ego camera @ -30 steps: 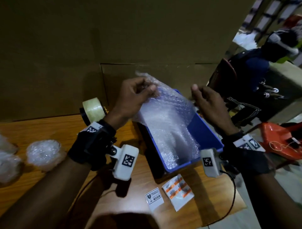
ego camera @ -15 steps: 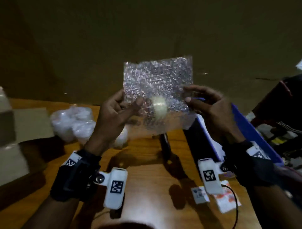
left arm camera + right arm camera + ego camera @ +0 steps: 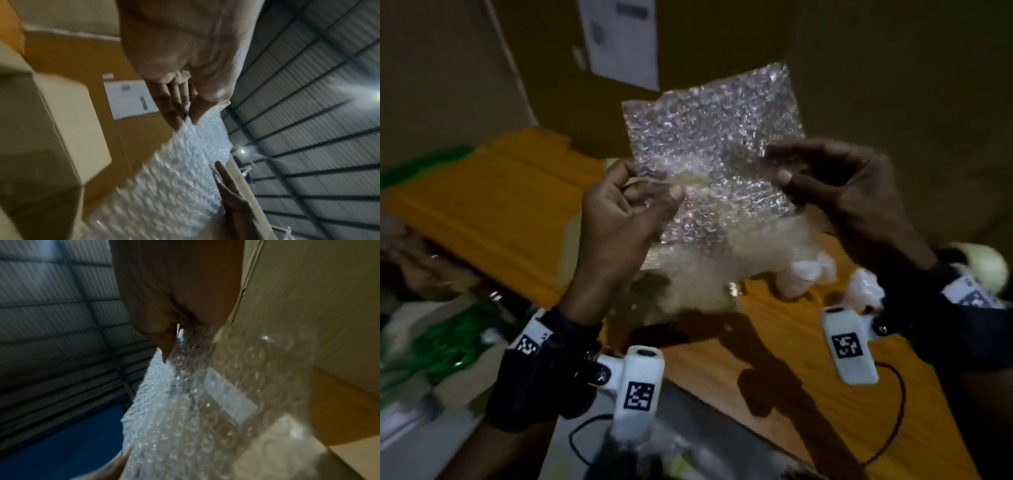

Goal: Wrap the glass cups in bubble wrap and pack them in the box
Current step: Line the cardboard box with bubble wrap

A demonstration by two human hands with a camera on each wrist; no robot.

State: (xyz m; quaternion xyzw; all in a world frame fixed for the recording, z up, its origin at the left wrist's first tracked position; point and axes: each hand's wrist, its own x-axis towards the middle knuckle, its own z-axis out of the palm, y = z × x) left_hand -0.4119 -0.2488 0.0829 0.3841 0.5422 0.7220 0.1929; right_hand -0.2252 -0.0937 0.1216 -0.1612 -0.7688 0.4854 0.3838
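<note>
left hand (image 3: 619, 209): raised above the desk (image 3: 774, 342), thumb and curled fingers pinching the left edge of a bubble wrap sheet (image 3: 715, 137); the left wrist view shows thumb against fingers with the sheet's edge between them.

right hand (image 3: 839, 192): raised at about the same height, thumb and fingers pinching the right edge of the same sheet; the right wrist view shows the fingers curled onto the wrap.

bubble wrap sheet: one piece, clear, roughly rectangular, held spread and upright between the two hands, clear of the desk; its upper part stands above both hands, its lower part hangs blurred below them.

wrapped bundles (image 3: 811, 270): white, bubble-wrapped lumps lying on the desk below and beyond the right hand; contents cannot be told.

desk: orange-brown wooden top, under both hands.

cardboard wall (image 3: 893, 68): brown panels behind the sheet, carrying a white printed label (image 3: 619, 37).

tape roll (image 3: 983, 267): pale, partly hidden behind the right wrist.

green items (image 3: 448, 342): blurred, at the left edge, kind cannot be told.

wrist cameras (image 3: 640, 390): white housings with black-and-white markers, one on each wrist, on black straps.
</note>
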